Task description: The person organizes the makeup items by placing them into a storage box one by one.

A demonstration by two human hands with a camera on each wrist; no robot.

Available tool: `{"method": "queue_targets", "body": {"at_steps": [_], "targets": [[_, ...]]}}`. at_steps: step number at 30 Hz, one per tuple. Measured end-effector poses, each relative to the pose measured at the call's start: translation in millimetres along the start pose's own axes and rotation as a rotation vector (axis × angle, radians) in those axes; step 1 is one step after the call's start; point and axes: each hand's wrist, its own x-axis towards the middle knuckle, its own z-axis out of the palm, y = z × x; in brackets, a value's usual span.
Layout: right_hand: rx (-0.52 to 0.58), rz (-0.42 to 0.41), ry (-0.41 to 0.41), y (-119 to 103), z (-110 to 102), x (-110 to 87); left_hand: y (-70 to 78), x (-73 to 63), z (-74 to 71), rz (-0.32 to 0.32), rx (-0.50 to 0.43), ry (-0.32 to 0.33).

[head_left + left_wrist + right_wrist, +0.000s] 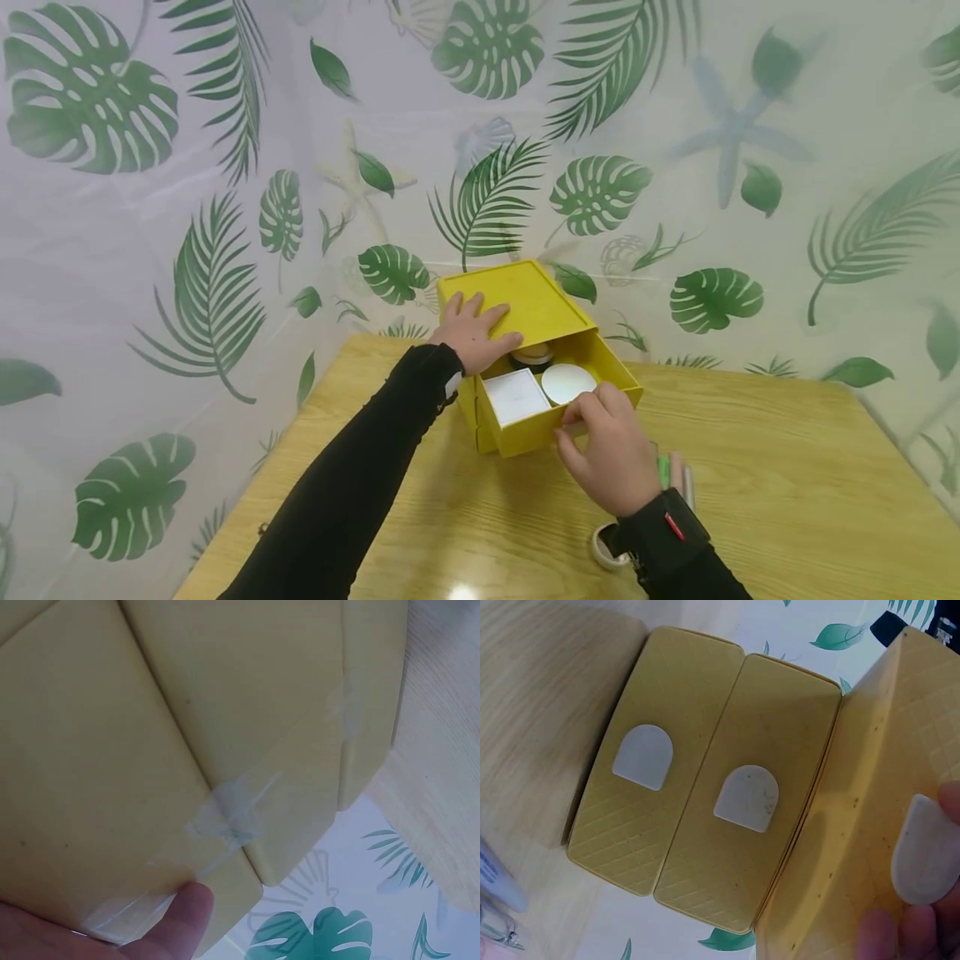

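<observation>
The drawer (528, 437) stood open.
The left hand (474, 335) lay spread atop the cabinet (531, 302); the right hand (611, 450) pinched the pull (922, 859) on the near front.

Yellow cabinet (525, 292): three drawers (660, 690), three front tabs (746, 799). Inside: one white box (517, 396), two round objects (567, 384). Nearby: one ring (599, 553).

Room above drawer (534, 432), cabinet (517, 302) over its rear
</observation>
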Motion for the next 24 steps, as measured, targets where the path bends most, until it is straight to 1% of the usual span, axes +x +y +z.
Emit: {"method": "queue_targets", "body": {"at_steps": [9, 17, 24], "targets": [[0.011, 0.0, -0.046, 4, 1, 13.8, 1.1, 0.3, -0.5, 0.001, 0.008, -0.012], [-0.009, 0.056, -0.085, 4, 13, 30.1, 0.8, -0.7, -2.2, 0.002, 0.017, -0.003], [-0.016, 0.064, -0.106, 7, 21, 40.4, 0.7, -1.3, -2.1, 0.007, 0.013, 0.0]]}}
